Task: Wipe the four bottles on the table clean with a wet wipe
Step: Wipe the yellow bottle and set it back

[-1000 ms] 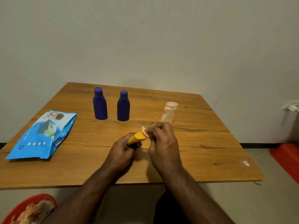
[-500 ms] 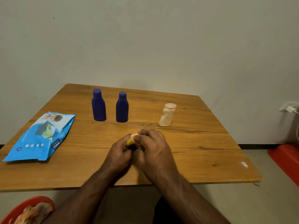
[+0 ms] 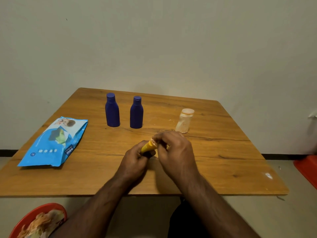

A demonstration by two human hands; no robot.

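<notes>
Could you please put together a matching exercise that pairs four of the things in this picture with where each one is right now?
Things:
1. yellow bottle
2. wet wipe pack
3. pale bottle
4. red bin

Places:
A. standing on the table, beyond the right hand
B. on the floor, below the near left edge of the table
C. lying flat at the left side of the table
D. held between the left hand and the right hand

Pairs: 1-D, 2-C, 3-A, 4-B
</notes>
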